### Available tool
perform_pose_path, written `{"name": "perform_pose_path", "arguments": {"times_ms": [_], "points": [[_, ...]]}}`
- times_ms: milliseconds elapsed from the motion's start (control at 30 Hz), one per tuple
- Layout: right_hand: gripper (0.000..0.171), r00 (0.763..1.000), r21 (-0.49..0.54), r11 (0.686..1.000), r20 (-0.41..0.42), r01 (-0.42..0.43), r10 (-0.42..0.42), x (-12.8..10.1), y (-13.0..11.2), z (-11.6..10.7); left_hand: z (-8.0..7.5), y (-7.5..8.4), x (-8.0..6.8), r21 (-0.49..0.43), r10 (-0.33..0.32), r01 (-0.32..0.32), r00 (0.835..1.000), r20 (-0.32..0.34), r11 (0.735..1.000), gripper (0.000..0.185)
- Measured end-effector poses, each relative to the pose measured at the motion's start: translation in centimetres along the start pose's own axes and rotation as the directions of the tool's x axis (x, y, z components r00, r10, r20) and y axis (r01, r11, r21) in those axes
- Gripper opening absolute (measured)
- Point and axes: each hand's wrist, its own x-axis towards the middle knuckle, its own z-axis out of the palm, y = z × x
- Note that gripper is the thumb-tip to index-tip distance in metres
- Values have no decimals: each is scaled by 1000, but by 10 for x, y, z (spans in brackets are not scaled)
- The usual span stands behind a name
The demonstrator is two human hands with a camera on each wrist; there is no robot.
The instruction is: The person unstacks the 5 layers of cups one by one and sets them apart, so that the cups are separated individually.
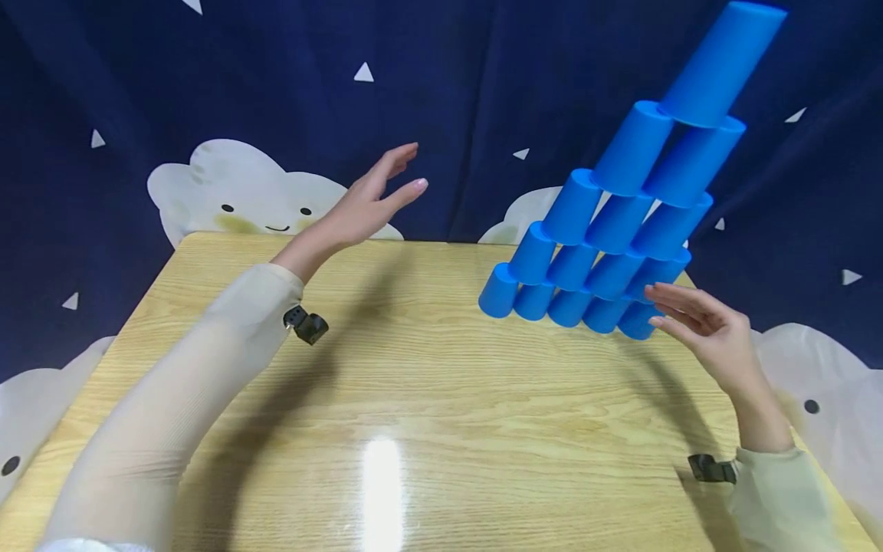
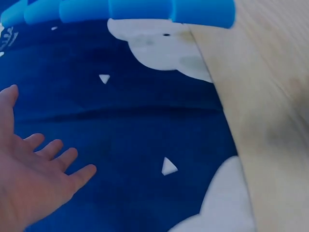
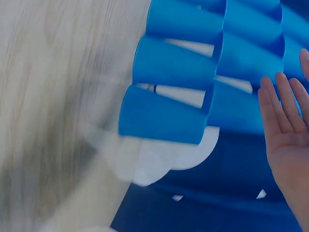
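Blue cups (image 1: 624, 226) stand upside down in a tall pyramid at the back right of the table, narrowing to a single top cup (image 1: 724, 65). My right hand (image 1: 710, 337) is held up in front of the pyramid's right side, fingers extended and holding nothing; in the right wrist view its fingertips overlap a blue cup (image 3: 236, 107). Well left of the stack, my left hand (image 1: 366, 201) is raised above the table's back edge with fingers spread and nothing in them. The left wrist view shows its open palm (image 2: 38, 188), with the cup row (image 2: 140, 10) beyond.
The wooden table (image 1: 441, 399) carries the cups, with a bright light reflection near its front. Behind hangs a dark blue curtain (image 1: 290, 84) with white triangles and smiling clouds. Each wrist wears a small black camera (image 1: 308, 325).
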Motion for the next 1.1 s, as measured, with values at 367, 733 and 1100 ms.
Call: {"name": "perform_pose_path", "arguments": {"times_ms": [367, 733, 1100], "points": [[43, 976, 108, 991, -196, -74, 94, 2, 29, -36, 13, 51, 54, -82, 56, -55, 998, 9, 995, 62], [61, 928, -251, 895, -55, -370, 368, 9, 74, -50, 41, 106, 102, -141, 133, -130, 991, 17, 982, 63], [81, 858, -383, 811, 85, -442, 507, 18, 99, -39, 76, 166, 151, -149, 179, -175, 984, 12, 973, 66]]}}
